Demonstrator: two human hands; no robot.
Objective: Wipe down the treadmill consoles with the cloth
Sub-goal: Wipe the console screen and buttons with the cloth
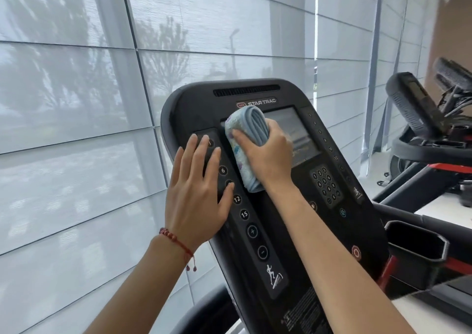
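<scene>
Nearest, the left hand (198, 196) lies flat on the left edge of the console (275, 231), fingers (201, 152) straight and slightly spread over the numbered buttons (237, 199), probably steadying it. Just beyond, the right hand (268, 155) grips the folded cloth (242, 139), fingers curled round its bulk, pressing it against the left edge of the screen (296, 129). Soft and light, the cloth should handle best bunched by its middle. The keypad (325, 184) could register accidental presses. Farther right stands another treadmill (419, 109).

Both forearms are bare, and a red beaded string bracelet (178, 244) circles the left wrist.
</scene>
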